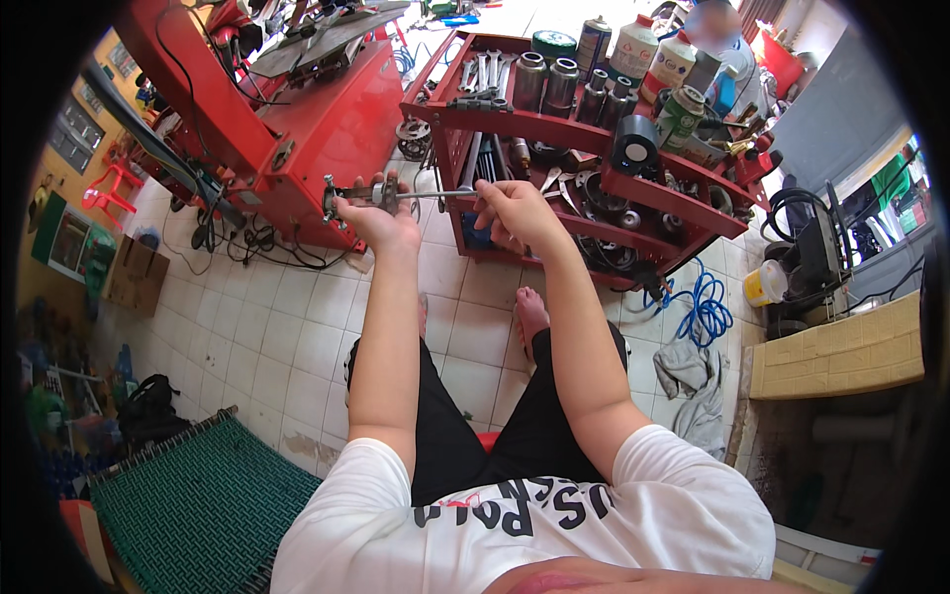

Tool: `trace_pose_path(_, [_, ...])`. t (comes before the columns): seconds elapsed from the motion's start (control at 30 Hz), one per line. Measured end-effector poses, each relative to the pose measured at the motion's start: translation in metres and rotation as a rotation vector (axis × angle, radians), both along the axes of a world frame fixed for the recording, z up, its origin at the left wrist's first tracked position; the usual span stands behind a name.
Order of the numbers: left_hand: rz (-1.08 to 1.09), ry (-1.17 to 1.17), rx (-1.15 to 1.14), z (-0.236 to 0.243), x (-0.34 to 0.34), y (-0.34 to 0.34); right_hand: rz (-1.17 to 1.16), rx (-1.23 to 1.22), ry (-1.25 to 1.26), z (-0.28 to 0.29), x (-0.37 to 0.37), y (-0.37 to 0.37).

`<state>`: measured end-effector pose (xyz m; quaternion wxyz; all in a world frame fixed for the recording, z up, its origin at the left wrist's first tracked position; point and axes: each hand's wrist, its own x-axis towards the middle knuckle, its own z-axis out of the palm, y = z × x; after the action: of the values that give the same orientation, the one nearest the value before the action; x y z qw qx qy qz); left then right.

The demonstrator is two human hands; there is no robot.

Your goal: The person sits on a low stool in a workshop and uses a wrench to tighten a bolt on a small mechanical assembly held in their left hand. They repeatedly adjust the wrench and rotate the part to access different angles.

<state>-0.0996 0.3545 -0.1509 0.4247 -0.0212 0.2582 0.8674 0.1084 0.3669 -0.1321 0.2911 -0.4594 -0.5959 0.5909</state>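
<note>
This is a repair workshop, most likely for vehicles. A red tool cart (495, 120) carries combination wrenches (482, 71), large impact sockets (529, 81) and fluid bottles (633, 49), with loose metal parts on its lower shelves. Beside it stands a bulky red machine (332, 124), apparently a tyre changer. A blue hose (705, 309) lies coiled on the tiled floor (272, 342), and a metal mechanical part (380, 194) is being handled.

Blue hose (707, 315) near gray cloth (688, 370)
</note>
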Motion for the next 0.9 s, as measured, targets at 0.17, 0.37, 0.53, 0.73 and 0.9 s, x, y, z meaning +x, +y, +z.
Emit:
trace_pose_path(0.17, [0.012, -0.007, 0.002, 0.000, 0.000, 0.001, -0.017, 0.261, 0.069, -0.007, -0.002, -0.005])
trace_pose_path(0.37, [-0.002, 0.015, 0.003, 0.002, 0.002, 0.000, -0.021, -0.004, 0.049, -0.008, -0.001, 0.005])
trace_pose_path(0.53, [0.000, 0.016, 0.009, -0.001, -0.001, 0.001, 0.013, 0.198, 0.031, -0.004, -0.002, -0.005])
trace_pose_path(0.73, [-0.011, 0.020, 0.008, -0.007, -0.002, 0.002, -0.049, 0.007, 0.096, -0.008, -0.003, 0.003])
trace_pose_path(0.9, [-0.038, 0.051, 0.035, -0.016, -0.007, 0.007, 0.004, 0.091, 0.039, -0.011, -0.002, 0.001])
